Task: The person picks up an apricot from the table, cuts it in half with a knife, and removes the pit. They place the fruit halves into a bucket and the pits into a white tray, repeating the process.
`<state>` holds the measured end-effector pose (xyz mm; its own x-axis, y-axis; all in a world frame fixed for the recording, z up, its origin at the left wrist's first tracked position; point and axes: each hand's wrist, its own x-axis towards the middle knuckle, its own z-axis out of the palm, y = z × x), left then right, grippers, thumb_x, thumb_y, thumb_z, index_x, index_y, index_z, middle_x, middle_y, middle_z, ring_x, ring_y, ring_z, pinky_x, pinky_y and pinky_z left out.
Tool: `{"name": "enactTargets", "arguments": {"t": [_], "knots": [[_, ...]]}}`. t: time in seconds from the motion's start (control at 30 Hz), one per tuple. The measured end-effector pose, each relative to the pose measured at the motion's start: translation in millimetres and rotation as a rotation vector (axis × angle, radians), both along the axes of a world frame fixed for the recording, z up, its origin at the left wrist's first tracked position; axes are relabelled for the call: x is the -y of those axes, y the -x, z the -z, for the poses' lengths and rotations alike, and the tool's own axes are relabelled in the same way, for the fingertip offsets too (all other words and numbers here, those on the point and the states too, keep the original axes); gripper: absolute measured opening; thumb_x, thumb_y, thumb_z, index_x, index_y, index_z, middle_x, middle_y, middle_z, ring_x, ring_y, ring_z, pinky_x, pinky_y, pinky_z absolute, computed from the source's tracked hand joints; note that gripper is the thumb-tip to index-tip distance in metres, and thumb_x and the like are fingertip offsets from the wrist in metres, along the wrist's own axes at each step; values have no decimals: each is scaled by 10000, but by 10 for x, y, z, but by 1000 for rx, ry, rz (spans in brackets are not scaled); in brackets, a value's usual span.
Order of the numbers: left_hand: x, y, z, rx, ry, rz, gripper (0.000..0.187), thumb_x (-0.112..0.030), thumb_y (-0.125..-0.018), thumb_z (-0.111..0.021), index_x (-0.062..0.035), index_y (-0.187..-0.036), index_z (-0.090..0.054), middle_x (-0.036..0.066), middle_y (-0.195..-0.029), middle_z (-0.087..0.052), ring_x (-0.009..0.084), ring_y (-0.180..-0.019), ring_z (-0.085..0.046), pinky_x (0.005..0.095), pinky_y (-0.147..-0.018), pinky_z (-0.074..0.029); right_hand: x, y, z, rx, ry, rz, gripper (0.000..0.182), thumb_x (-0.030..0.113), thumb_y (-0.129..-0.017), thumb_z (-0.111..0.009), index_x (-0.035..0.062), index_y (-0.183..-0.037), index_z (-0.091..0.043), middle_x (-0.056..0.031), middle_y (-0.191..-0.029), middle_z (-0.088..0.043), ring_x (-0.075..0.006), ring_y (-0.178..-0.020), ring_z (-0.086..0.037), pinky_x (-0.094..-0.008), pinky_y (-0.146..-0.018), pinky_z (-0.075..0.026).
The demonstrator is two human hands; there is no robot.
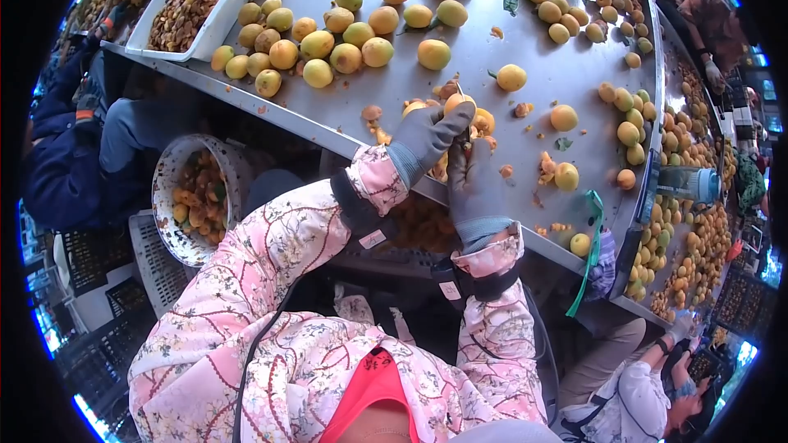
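Note:
Both my hands wear grey gloves and meet over the near edge of the metal table (480, 45). An orange-yellow apricot (458, 101) is in my left hand (428, 138), gripped by thumb and fingers. Just beside it, my right hand (474, 189) has its fingers closed close to the left thumb; what they hold, if anything, I cannot make out. Behind the fingers lie cut apricot pieces (484, 121), partly hidden by the gloves. A whole apricot (564, 118) rests to the right of them.
Many whole apricots (317, 44) spread over the table's far left. A white tray (220, 37) of brown pits stands at the back left. Below the edge is a white bucket (161, 221) of fruit pieces. A green strap (593, 234) hangs at right. Other people work around.

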<state>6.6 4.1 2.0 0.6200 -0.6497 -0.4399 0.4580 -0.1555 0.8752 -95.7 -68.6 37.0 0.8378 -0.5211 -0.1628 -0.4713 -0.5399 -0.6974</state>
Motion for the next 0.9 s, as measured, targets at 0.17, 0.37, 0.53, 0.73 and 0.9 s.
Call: {"name": "enactTargets", "arguments": {"t": [0.17,0.37,0.53,0.73,0.9], "knots": [[-31,-116,56,170,-61,177,431,-412,-873,-584,-3,-1006,-578,9,-908,-591,73,-796,-537,235,-721,-454,32,42,123,124,28,0,226,271,-925,-489,52,-919,-432,-208,-683,-576,-399,-625,-585,-459,-508,-445],[-100,-221,-108,-1,389,230,479,-401,-908,-526,2,-1166,-507,49,-1034,-580,96,-929,-539,263,-812,-468,33,46,-253,50,-876,249,221,295,-955,-447,79,-970,-495,-3,-543,-471,-52,-346,-371,-210,-317,-283],[-95,-95,-8,-241,356,149,505,-410,-929,-465,13,-1205,-467,75,-1055,-584,135,-971,-569,278,-862,-474,34,57,-196,34,-832,254,192,270,-954,-451,89,-983,-508,-9,-526,-471,-70,-309,-351,-213,-304,-292],[-9,27,-10,-329,454,76,535,-462,-927,-429,16,-1163,-469,120,-1033,-599,184,-938,-592,310,-841,-490,29,76,-124,50,-697,163,224,286,-956,-441,66,-924,-466,-28,-567,-493,-97,-380,-456,-246,-343,-364],[38,84,138,-532,545,16,533,-466,-935,-408,9,-1175,-450,160,-1074,-589,206,-951,-588,326,-857,-483,-17,50,222,242,-308,80,199,237,-941,-469,39,-914,-464,-123,-655,-554,-265,-529,-563,-354,-453,-426]]}}
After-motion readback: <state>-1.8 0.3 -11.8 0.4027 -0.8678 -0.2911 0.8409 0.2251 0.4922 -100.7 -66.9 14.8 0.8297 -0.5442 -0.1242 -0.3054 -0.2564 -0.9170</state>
